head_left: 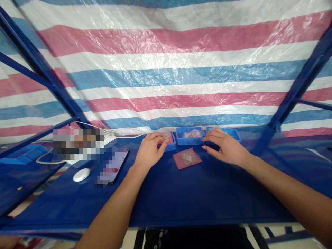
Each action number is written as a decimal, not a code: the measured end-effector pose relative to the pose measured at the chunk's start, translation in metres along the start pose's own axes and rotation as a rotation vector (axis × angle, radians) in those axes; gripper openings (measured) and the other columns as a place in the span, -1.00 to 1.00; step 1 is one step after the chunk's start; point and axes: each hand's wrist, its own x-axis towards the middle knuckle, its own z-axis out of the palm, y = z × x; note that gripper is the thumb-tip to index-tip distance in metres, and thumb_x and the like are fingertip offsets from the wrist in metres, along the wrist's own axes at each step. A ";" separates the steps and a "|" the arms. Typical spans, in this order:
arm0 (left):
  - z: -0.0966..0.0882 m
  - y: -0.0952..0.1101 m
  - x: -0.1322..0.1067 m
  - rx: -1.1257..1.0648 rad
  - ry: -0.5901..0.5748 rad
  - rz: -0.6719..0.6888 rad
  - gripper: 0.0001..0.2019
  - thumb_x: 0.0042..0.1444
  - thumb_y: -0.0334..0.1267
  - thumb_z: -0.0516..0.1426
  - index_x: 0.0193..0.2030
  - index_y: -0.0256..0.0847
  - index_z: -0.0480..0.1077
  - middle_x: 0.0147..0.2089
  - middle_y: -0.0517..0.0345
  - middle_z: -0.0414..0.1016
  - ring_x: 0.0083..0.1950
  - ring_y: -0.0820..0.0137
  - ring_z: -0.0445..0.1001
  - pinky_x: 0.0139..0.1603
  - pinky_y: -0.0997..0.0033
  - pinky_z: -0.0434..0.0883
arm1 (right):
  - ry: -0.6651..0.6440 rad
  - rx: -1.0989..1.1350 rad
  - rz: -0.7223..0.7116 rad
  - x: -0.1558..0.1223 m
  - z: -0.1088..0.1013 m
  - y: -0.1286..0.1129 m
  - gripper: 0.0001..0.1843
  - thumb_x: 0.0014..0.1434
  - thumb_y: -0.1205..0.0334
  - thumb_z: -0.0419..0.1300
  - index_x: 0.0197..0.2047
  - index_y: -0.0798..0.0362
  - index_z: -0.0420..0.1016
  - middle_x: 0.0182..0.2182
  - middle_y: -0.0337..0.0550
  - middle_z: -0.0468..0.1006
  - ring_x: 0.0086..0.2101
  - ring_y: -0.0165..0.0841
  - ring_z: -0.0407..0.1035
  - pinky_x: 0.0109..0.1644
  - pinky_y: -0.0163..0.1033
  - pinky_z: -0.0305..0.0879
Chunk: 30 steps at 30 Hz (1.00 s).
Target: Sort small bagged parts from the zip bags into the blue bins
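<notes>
My left hand (150,149) rests at the left blue bin (169,146), its fingers reaching over the rim; pink contents show inside. Its thumb stands apart from the fingers. Between my hands a pink plastic bag (177,160) with small greyish pieces in it lies flat on the blue table. My right hand (224,147) hovers in front of the right blue bin (235,135), thumb and fingers apart, nothing between them. That bin holds something green, partly hidden by the hand. The middle blue bin (190,141) contains clear bags of pale pieces.
Left of my left arm lie a phone (118,166) and a white round object (81,174). A blurred-out patch and white cables (127,136) are behind them. Blue metal posts (298,79) and a striped plastic sheet (181,76) bound the table (202,197). Another blue bin (24,154) is far left.
</notes>
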 end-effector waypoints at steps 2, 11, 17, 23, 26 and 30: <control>0.001 0.009 -0.001 -0.021 0.058 0.026 -0.70 0.42 -0.08 0.08 -0.01 -0.14 0.60 0.11 -0.04 0.58 0.22 0.14 0.48 0.38 0.01 0.34 | -0.038 0.092 -0.013 0.001 0.003 -0.014 -0.69 0.33 0.13 0.32 0.12 -0.09 0.58 -0.06 -0.01 0.64 0.02 -0.01 0.46 0.18 0.18 0.42; 0.019 0.048 -0.006 -0.265 -0.138 0.245 -0.74 0.45 -0.19 0.04 -0.05 -0.14 0.57 0.04 -0.04 0.57 0.12 0.21 0.52 0.26 0.14 0.44 | -0.281 0.256 -0.174 0.003 0.030 -0.050 -0.70 0.38 0.34 0.20 0.12 -0.09 0.59 0.03 -0.04 0.61 0.04 -0.16 0.49 0.21 0.04 0.42; 0.026 0.054 -0.010 -0.335 -0.290 0.274 -0.73 0.46 -0.19 0.03 -0.04 -0.16 0.56 0.00 -0.03 0.59 0.07 0.23 0.53 0.21 0.20 0.45 | -0.293 0.100 -0.209 0.001 0.031 -0.040 -0.69 0.38 0.43 0.11 0.05 -0.04 0.59 -0.11 -0.04 0.62 -0.06 -0.19 0.51 0.12 -0.04 0.45; 0.020 0.059 -0.011 -0.388 -0.291 0.235 -0.70 0.41 -0.06 0.14 0.12 -0.13 0.53 0.11 -0.03 0.60 0.15 0.19 0.54 0.26 0.17 0.43 | -0.197 0.135 -0.139 0.001 0.034 -0.038 -0.68 0.26 0.48 0.14 -0.02 -0.03 0.56 -0.15 -0.06 0.58 -0.13 -0.20 0.49 -0.02 -0.11 0.47; 0.021 0.062 -0.012 -0.381 -0.304 0.246 -0.59 0.28 0.00 0.27 0.19 -0.09 0.51 0.15 0.00 0.61 0.16 0.15 0.54 0.28 0.15 0.42 | -0.099 0.230 -0.061 0.001 0.032 -0.034 -0.64 0.21 0.49 0.15 0.00 -0.04 0.55 -0.15 -0.07 0.57 -0.13 -0.20 0.49 -0.02 -0.09 0.47; 0.029 0.061 -0.012 -0.346 -0.262 0.159 -0.69 0.38 -0.12 0.17 0.19 -0.08 0.52 0.01 0.02 0.64 0.00 0.22 0.59 0.07 0.23 0.49 | 0.036 0.337 0.049 0.003 0.029 -0.028 -0.67 0.26 0.42 0.16 0.03 -0.07 0.55 -0.17 -0.08 0.57 -0.18 -0.20 0.49 -0.07 -0.07 0.48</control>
